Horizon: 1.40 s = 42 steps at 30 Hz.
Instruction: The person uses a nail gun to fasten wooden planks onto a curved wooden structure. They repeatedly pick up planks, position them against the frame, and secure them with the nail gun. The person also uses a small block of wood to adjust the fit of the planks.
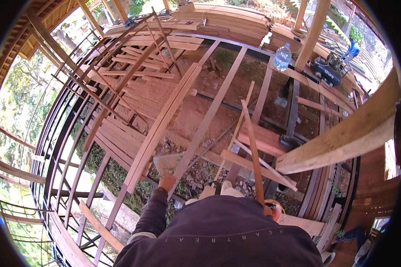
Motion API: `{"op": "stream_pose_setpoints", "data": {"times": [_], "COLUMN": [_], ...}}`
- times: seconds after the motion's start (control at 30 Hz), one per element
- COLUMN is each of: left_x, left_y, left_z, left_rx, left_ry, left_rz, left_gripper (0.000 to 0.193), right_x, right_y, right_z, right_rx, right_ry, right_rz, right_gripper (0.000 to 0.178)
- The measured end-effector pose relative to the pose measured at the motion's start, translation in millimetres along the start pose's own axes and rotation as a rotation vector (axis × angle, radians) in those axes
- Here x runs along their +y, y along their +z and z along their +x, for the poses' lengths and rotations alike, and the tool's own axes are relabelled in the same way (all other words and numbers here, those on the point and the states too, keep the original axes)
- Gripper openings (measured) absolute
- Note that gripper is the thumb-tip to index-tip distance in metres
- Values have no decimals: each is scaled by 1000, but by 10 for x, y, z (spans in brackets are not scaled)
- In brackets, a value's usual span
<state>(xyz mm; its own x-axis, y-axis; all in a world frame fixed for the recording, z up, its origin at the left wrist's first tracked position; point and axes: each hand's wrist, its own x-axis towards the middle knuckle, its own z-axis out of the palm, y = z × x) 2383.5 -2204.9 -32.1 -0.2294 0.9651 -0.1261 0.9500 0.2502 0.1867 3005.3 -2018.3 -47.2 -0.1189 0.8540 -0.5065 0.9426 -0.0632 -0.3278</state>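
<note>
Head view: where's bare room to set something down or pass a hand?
Mostly bare reddish dirt between the long doubled plank and the joist right of it; more between that and the next joist, toward the far end. Crowded: rubble right of the left hand, crossed boards farther right, piled boards left of the plank.

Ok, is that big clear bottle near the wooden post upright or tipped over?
Upright: the clear bottle shows its narrow neck at the top and its broad base below.

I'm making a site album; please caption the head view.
A person's left hand beside a long brown beam, rubble below, a plastic bottle standing farther off.
</note>
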Motion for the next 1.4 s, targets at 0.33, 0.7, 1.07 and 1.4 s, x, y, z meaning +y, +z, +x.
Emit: {"op": "stream_pose_setpoints", "data": {"times": [0.33,0.7,1.07,1.4], "left_x": [-320,-3456,-3376,-4344], "left_y": [30,-745,-2875,-2709], "left_z": [-247,3241,8472,9562], "left_rx": [-610,-435,204,-198], "left_ry": [-305,-378,-295,-26], "left_rz": [-205,256,-830,99], "left_gripper": [20,22,32,29], "right_x": [-2279,-4430,-5574,-6082], "right_y": [-1190,-952,-1437,-2475], "right_z": [1636,3753,4914,6487], "right_rx": [-27,38,112,17], "right_ry": [134,208,364,287], "right_rz": [226,258,145,287], "right_gripper": [58,50,48,50]}}
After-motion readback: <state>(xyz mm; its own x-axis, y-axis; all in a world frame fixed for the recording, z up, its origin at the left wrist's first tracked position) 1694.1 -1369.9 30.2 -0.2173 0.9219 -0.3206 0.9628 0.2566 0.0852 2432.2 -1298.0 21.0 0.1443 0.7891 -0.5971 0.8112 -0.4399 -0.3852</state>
